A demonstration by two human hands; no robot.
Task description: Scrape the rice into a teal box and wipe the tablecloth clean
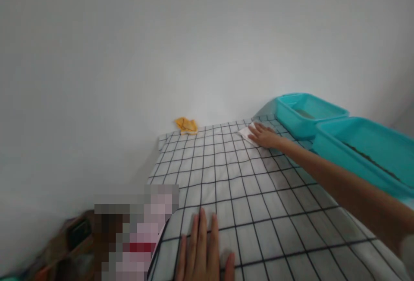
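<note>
A white cloth with a black grid pattern (223, 173) covers the table in front of me. My left hand (200, 253) lies flat on its near part, fingers stretched out and holding nothing. Towards the far right, my right hand (262, 135) rests palm down with spread fingers on a white piece of cloth or tissue (246, 133). Part of that white piece is hidden beneath the hand, and no grip around it shows.
Two turquoise plastic tubs (296, 123) (334, 143) stand along the right side, with something dark in the nearer one. A crumpled yellow cloth (186, 126) lies at the far left corner by the white wall (194, 48). A blurred-out person in pink (142, 238) is at the left.
</note>
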